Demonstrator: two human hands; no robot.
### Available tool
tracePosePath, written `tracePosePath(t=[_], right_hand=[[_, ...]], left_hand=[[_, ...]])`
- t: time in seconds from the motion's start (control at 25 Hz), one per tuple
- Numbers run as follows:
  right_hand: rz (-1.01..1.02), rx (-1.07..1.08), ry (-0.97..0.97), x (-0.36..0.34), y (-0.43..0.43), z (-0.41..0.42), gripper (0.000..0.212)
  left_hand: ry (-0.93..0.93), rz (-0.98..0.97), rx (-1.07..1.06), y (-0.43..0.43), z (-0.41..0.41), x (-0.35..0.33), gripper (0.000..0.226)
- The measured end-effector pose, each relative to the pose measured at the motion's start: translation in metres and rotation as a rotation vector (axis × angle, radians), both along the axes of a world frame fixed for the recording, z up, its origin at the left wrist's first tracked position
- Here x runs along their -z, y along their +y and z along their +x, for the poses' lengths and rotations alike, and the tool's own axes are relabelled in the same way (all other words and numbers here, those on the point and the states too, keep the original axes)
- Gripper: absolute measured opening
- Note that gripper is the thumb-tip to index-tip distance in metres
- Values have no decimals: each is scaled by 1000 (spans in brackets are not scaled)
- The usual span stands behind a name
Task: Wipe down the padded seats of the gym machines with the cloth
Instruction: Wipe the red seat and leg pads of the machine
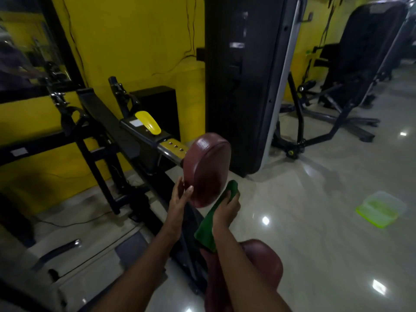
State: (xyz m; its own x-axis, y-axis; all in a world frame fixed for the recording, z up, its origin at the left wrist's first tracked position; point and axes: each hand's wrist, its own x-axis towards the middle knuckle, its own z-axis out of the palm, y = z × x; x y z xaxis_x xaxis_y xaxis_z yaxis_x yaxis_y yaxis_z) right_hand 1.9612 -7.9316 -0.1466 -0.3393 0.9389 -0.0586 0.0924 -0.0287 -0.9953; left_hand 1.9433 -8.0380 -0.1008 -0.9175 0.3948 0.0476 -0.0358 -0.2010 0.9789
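- Mirror [27, 48] in a black frame on the yellow wall [135, 41], far left of both hands and above them.
- Black machine frame [101, 122] runs from the upper left down toward the left hand; a yellow lever [148, 122] sits on it, above that hand.
- Left hand [180, 197]: fingers nearly straight, loosely spread along the left rim of the upright maroon pad [207, 170], thumb tip lying on its face.
- The pad stands on edge between the two hands, just above them.
- Right hand [227, 208]: fingers curled over the green cloth [211, 224], pressing it to the pad's lower right edge; the rest of the cloth hangs under the wrist.
- Maroon seat [263, 262] lies below the right forearm, nearer the person.
- Black weight tower [245, 86] stands behind the pad, above the right hand.
- Green-lidded container [380, 209] on the glossy floor [315, 221], well right of the right hand.
- Further machines [360, 64], blurred, far upper right.
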Motion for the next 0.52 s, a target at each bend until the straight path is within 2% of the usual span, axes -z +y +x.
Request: tracePosePath(t=[0.16, 0.36, 0.52], right_hand=[[72, -161, -67, 10, -7, 48, 44], [200, -436, -122, 21, 17, 102, 44], [345, -641, -227, 39, 66, 129, 42]], left_hand=[[-176, -42, -81, -10, 34, 24, 54], [-260, -137, -146, -1, 85, 65, 49], [-367, -204, -348, 19, 134, 96, 48]])
